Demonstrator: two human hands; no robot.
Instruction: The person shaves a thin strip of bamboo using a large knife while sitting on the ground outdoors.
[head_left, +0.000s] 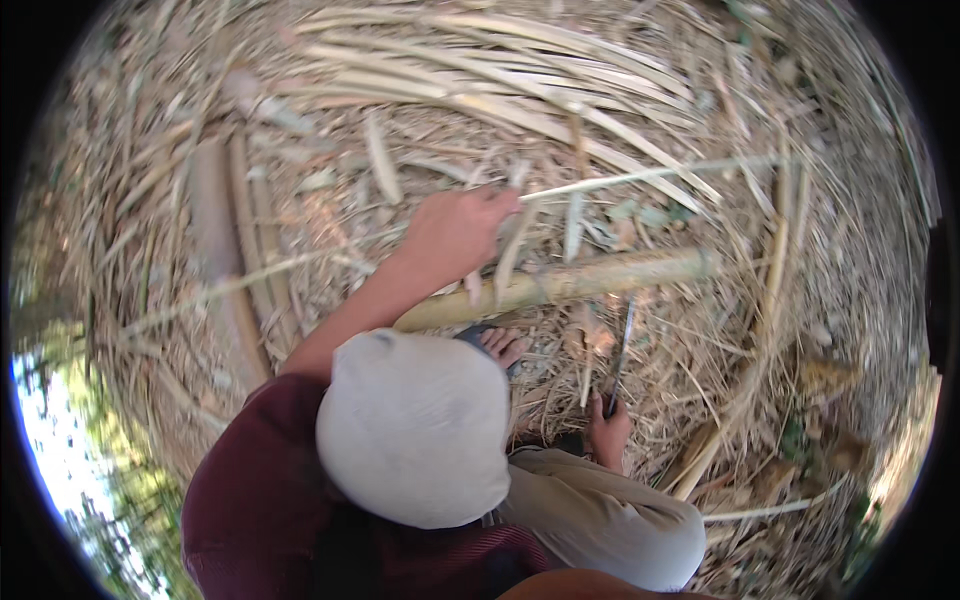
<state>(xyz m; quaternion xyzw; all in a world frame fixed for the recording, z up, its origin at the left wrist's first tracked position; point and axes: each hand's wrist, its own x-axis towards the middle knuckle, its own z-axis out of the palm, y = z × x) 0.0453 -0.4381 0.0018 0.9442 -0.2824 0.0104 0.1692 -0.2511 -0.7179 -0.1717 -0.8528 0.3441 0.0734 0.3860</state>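
My left hand (458,232) is stretched out forward, its fingers closed around a long, thin bamboo strip (640,177). The strip runs far off to the right and, behind the hand, down to the left. Low on the right, my right hand (608,432) grips the dark handle of a knife (624,348), its narrow blade pointing forward. Between the hands a thick bamboo pole (600,277) lies across the ground. The knife's tip is close to the pole; whether they touch I cannot tell. A pale cap (415,430) covers part of the view below my left arm.
Several split bamboo slats (520,85) lie fanned out at the far side. More brown poles (220,235) rest on the left, and a long bent stalk (775,270) curves along the right. Dry shavings and leaves litter the ground. My foot (503,346) is beside the thick pole.
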